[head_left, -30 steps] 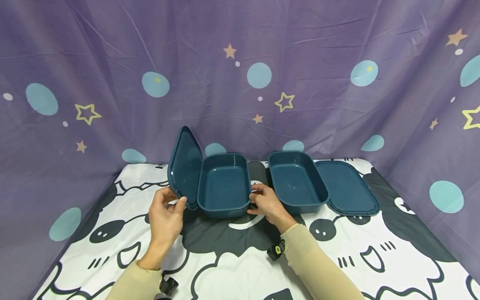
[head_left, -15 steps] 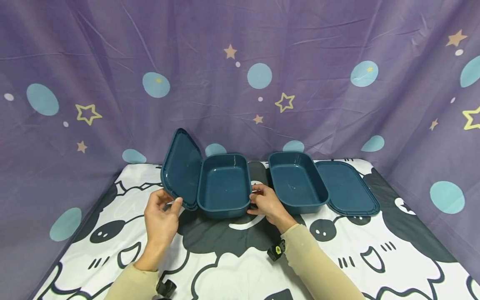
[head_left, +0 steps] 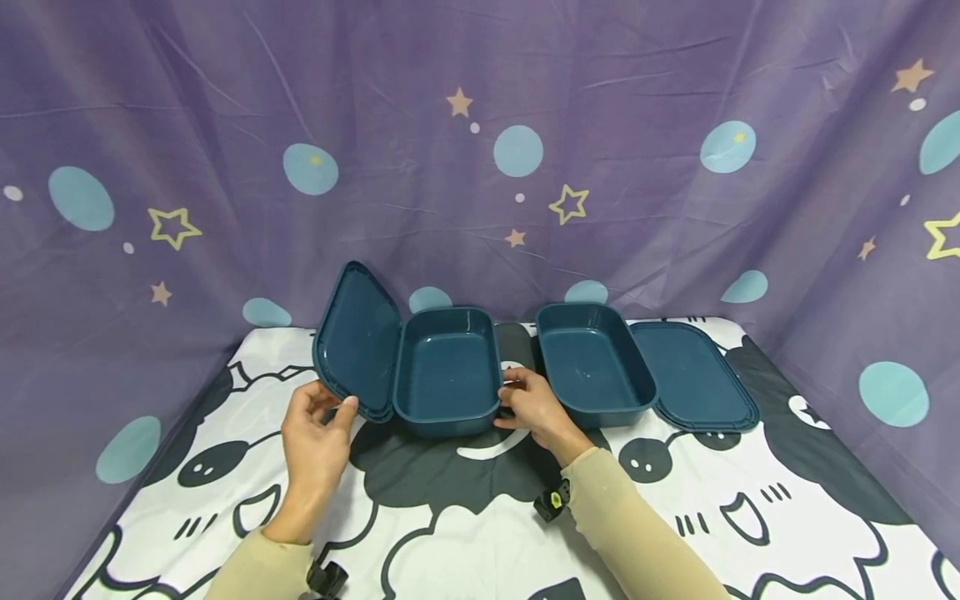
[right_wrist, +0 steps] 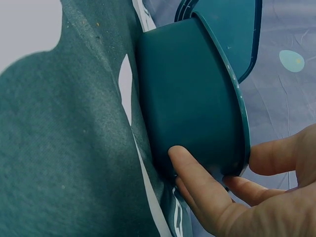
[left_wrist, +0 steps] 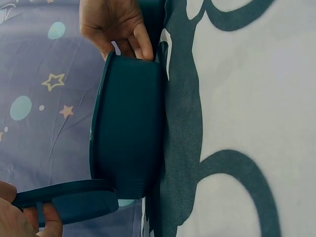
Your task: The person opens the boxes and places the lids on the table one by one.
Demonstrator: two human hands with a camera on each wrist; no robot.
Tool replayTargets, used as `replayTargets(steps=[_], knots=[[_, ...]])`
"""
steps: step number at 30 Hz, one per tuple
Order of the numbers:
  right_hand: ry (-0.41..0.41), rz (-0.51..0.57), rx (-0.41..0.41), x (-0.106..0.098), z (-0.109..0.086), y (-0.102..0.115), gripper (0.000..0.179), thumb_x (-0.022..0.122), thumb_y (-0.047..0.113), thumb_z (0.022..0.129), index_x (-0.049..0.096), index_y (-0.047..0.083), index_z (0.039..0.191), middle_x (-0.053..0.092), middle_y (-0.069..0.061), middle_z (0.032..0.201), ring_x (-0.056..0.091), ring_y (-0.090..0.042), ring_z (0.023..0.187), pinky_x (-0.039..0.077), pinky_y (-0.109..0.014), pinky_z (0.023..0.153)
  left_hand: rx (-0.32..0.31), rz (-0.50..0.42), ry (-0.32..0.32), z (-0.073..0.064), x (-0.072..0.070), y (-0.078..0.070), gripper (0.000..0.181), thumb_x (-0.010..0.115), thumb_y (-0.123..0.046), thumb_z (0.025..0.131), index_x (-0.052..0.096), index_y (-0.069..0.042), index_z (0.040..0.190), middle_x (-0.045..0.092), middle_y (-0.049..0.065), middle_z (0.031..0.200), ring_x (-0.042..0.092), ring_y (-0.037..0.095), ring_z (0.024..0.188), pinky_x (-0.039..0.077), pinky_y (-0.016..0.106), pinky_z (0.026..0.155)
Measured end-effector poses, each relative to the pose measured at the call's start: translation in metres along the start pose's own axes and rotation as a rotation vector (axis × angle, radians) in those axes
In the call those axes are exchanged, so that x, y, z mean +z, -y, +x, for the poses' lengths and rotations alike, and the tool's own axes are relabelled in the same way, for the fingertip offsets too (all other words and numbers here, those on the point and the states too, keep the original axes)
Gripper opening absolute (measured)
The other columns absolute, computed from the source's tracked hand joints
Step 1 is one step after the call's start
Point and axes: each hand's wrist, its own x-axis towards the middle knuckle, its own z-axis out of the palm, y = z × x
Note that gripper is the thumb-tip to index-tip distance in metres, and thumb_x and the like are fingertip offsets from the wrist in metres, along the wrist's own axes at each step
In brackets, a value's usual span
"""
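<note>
A dark blue food container [head_left: 448,367] sits on the patterned cloth, its top uncovered. Along its left side a matching lid [head_left: 358,337] stands tilted, leaning outward to the left. My left hand [head_left: 317,437] pinches the lid's near edge between thumb and fingers; the left wrist view shows those fingers [left_wrist: 52,219] on the lid. At the container's near right corner, my right hand [head_left: 536,412] grips with the thumb on the front wall and the other fingers on the right side. From the right wrist, that hand [right_wrist: 247,197] touches the wall and rim.
A second dark blue container [head_left: 596,367], uncovered, stands to the right. Its lid [head_left: 693,375] lies flat beside it at the far right. Behind the table hangs a purple curtain [head_left: 420,192] with stars and dots.
My left hand has moved left, tilting the lid further outward and lower. The right hand and both containers have stayed put.
</note>
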Motion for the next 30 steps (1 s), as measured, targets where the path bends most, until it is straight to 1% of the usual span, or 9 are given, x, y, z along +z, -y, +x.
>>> replayTargets(steps=[2, 4, 5, 11, 15, 19, 30], knots=[[-0.003, 0.001, 0.001, 0.000, 0.000, 0.000, 0.041, 0.047, 0.000, 0.094, 0.042, -0.006, 0.134, 0.046, -0.024, 0.119, 0.050, -0.029, 0.094, 0.056, -0.046, 0.073, -0.005, 0.003, 0.000, 0.000, 0.000, 0.001, 0.031, 0.065, 0.013, 0.081, 0.052, 0.011, 0.109, 0.060, 0.013, 0.097, 0.058, 0.006, 0.082, 0.048, 0.011, 0.071], [-0.007, 0.004, 0.002, 0.000, 0.000, 0.001, 0.041, 0.047, 0.000, 0.093, 0.043, -0.006, 0.134, 0.047, -0.023, 0.117, 0.051, -0.029, 0.094, 0.056, -0.046, 0.073, -0.014, 0.012, -0.003, 0.003, 0.000, 0.009, 0.031, 0.065, 0.011, 0.082, 0.052, 0.010, 0.110, 0.060, 0.012, 0.098, 0.057, 0.005, 0.082, 0.048, 0.011, 0.071], [-0.007, 0.004, 0.001, 0.000, 0.000, 0.000, 0.041, 0.047, 0.000, 0.093, 0.043, -0.006, 0.133, 0.047, -0.022, 0.116, 0.051, -0.029, 0.093, 0.056, -0.046, 0.073, -0.016, 0.018, -0.003, 0.003, 0.000, 0.010, 0.031, 0.065, 0.011, 0.082, 0.052, 0.010, 0.111, 0.060, 0.012, 0.098, 0.057, 0.005, 0.082, 0.048, 0.010, 0.071], [-0.007, 0.000, -0.003, 0.000, -0.001, 0.000, 0.040, 0.047, -0.001, 0.093, 0.044, -0.007, 0.132, 0.048, -0.021, 0.112, 0.051, -0.028, 0.092, 0.056, -0.046, 0.073, -0.022, 0.036, -0.004, 0.003, -0.001, 0.014, 0.031, 0.065, 0.011, 0.082, 0.052, 0.009, 0.111, 0.060, 0.013, 0.099, 0.058, 0.005, 0.082, 0.047, 0.010, 0.070], [-0.007, 0.000, -0.003, 0.000, -0.002, 0.002, 0.040, 0.047, -0.001, 0.093, 0.044, -0.007, 0.133, 0.048, -0.021, 0.112, 0.051, -0.028, 0.092, 0.056, -0.045, 0.073, -0.021, 0.023, -0.002, 0.003, -0.001, 0.016, 0.032, 0.066, 0.011, 0.081, 0.053, 0.008, 0.110, 0.061, 0.012, 0.098, 0.058, 0.005, 0.082, 0.048, 0.010, 0.070], [-0.010, -0.003, 0.000, -0.001, -0.002, 0.002, 0.039, 0.047, -0.001, 0.093, 0.044, -0.007, 0.132, 0.048, -0.021, 0.112, 0.051, -0.029, 0.092, 0.056, -0.045, 0.073, -0.015, 0.032, -0.002, 0.002, -0.001, 0.016, 0.032, 0.068, 0.010, 0.080, 0.054, 0.007, 0.109, 0.061, 0.011, 0.096, 0.058, 0.003, 0.081, 0.047, 0.010, 0.070], [-0.006, -0.004, 0.005, 0.000, -0.002, 0.002, 0.040, 0.047, 0.000, 0.094, 0.043, -0.007, 0.133, 0.048, -0.021, 0.114, 0.050, -0.028, 0.093, 0.056, -0.045, 0.074, -0.015, 0.056, -0.005, 0.001, -0.002, 0.019, 0.028, 0.068, 0.009, 0.081, 0.054, 0.007, 0.105, 0.061, 0.012, 0.093, 0.058, -0.001, 0.078, 0.044, 0.010, 0.069]])
